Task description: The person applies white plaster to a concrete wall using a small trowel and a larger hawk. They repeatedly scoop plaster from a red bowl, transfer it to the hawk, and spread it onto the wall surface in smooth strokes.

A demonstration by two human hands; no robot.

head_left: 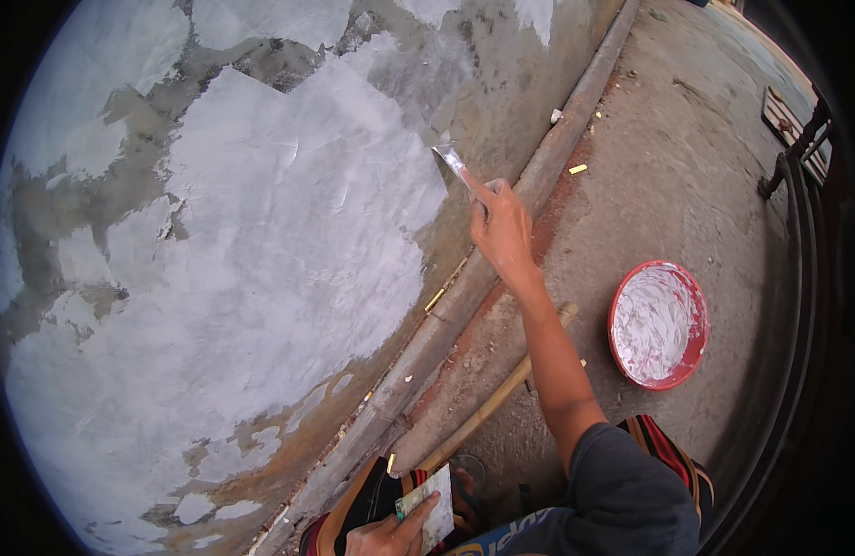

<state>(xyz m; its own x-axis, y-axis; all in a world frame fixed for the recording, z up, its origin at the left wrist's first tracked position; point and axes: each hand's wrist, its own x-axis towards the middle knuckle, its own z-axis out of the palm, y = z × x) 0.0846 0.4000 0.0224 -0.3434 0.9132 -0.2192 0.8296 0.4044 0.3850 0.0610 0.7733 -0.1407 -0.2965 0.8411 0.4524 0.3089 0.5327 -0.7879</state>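
My right hand reaches out to the wall and grips a putty knife, its index finger stretched along the tool. The blade meets the wall at the right edge of a broad patch of white putty. Bare grey-brown wall shows to the right of that patch. Low in the picture, near my lap, my left hand holds a flat, putty-smeared plate, fingers across its face. On the ground to the right stands a red bowl with white putty inside.
A concrete ledge runs along the wall's foot. A bamboo pole lies on the ground beside it, under my right arm. Small yellow scraps are scattered about. A dark-legged piece of furniture stands at the far right.
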